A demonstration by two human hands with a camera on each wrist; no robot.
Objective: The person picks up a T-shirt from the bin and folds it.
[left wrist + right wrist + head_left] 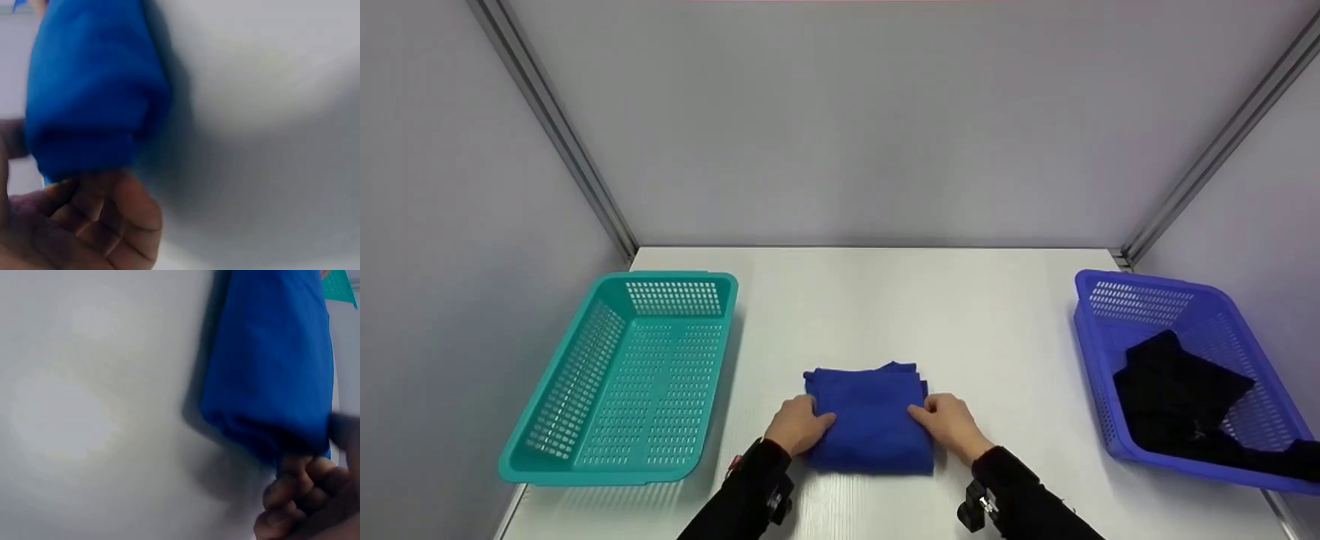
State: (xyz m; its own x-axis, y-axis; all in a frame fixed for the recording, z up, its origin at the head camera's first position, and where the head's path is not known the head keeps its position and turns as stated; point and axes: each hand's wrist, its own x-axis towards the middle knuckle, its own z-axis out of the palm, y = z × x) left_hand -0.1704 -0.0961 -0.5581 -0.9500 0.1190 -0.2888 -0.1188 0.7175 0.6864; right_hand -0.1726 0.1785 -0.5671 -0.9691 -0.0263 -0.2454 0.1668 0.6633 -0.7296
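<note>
A blue garment [870, 424], folded into a thick, roughly square bundle, lies at the front middle of the white table. At its left side my left hand [799, 425] grips the edge, thumb on top. My right hand [952, 427] pinches the opposite edge, its thumb also lying over the cloth. Curled fingers [135, 208] sit against the end of the folds in the left wrist view. In the right wrist view, the fingers [281, 492] of the other hand are bent under the cloth's edge. A few uneven layers stick out at the far side.
To the left stands a teal plastic basket [709, 420] with nothing in it. A blue-violet basket [1099, 390] on the right holds black cloth [1177, 390], part of which hangs over its front rim. Grey panels [840, 127] enclose the white table [885, 300] at the back and sides.
</note>
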